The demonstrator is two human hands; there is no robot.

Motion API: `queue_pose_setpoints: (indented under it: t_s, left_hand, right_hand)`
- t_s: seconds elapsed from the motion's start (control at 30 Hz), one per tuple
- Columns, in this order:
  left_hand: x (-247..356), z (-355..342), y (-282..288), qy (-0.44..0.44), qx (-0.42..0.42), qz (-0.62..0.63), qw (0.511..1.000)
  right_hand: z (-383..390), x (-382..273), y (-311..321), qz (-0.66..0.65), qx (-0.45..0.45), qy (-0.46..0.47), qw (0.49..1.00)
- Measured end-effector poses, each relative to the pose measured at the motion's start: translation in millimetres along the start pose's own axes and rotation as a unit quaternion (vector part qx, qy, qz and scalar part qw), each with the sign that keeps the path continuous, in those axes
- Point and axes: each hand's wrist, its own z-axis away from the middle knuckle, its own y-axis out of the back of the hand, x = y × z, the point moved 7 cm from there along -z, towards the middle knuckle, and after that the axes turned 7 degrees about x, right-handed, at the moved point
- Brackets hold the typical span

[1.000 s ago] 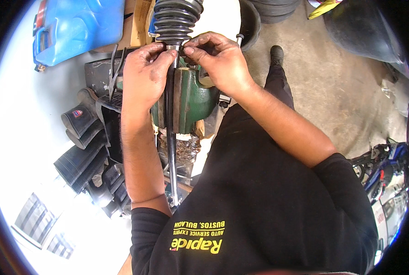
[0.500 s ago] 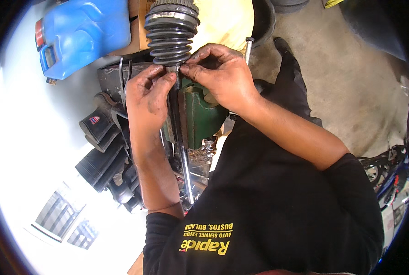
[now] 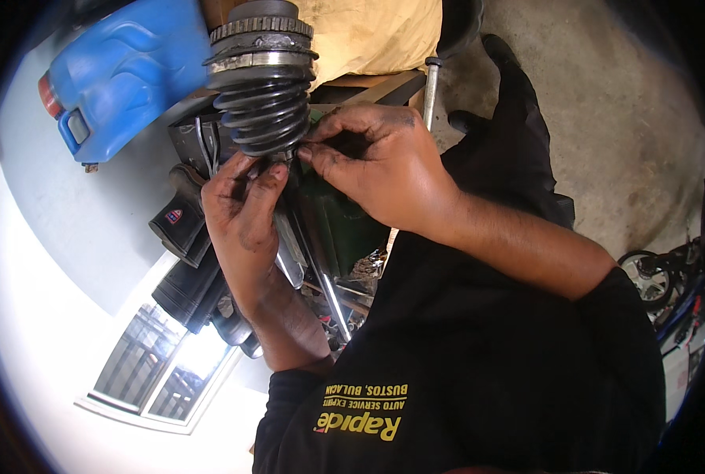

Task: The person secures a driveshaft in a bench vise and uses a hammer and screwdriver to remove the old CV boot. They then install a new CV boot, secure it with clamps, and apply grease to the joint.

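A black axle shaft (image 3: pixel 330 294) with a ribbed rubber boot (image 3: pixel 262 112) lies over a dark green metal body (image 3: pixel 338 229). A toothed ring (image 3: pixel 261 28) and a silver band (image 3: pixel 258 60) top the boot. My left hand (image 3: pixel 242 217) has thumb and fingers closed at the small metal collar (image 3: pixel 288 156) under the boot's narrow end. My right hand (image 3: pixel 388 166) pinches at the right side of that narrow end; exactly what lies between its fingertips is too small to tell.
A blue jerrycan (image 3: pixel 131 75) is upper left, a yellow sack (image 3: pixel 364 35) at the top, and a bolt-like metal rod (image 3: pixel 431 91) right of my hands. Black rubber boots (image 3: pixel 180 225) stand by the window (image 3: pixel 147 363). My legs are on the concrete floor (image 3: pixel 605 150); a wheeled vehicle (image 3: pixel 657 276) is at right.
The view has shifted, so the boot and both hands appear lower and more of the boot's top shows. Both hands stay at the narrow end. My foot appears higher in the picture.
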Motion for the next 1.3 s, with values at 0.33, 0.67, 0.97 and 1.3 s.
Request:
queue_pose_setpoints:
  t_s: [0.33, 0.67, 0.97, 1.3]
  left_hand:
    - [-14, -6, 7, 0.044, -0.030, 0.056, 0.997]
    - [6, -7, -14, 0.008, -0.117, 0.079, 0.990]
    - [17, -9, -17, -0.022, -0.151, 0.043, 0.987]
    - [12, -12, -13, -0.002, -0.135, 0.035, 0.990]
  right_hand:
    - [-1, 12, -4, -0.056, -0.072, -0.144, 0.985]
    - [-10, -20, -2, 0.119, -0.089, -0.034, 0.988]
    - [-11, -6, -7, 0.079, -0.083, -0.162, 0.980]
    - [-11, -13, -12, 0.073, -0.094, -0.180, 0.976]
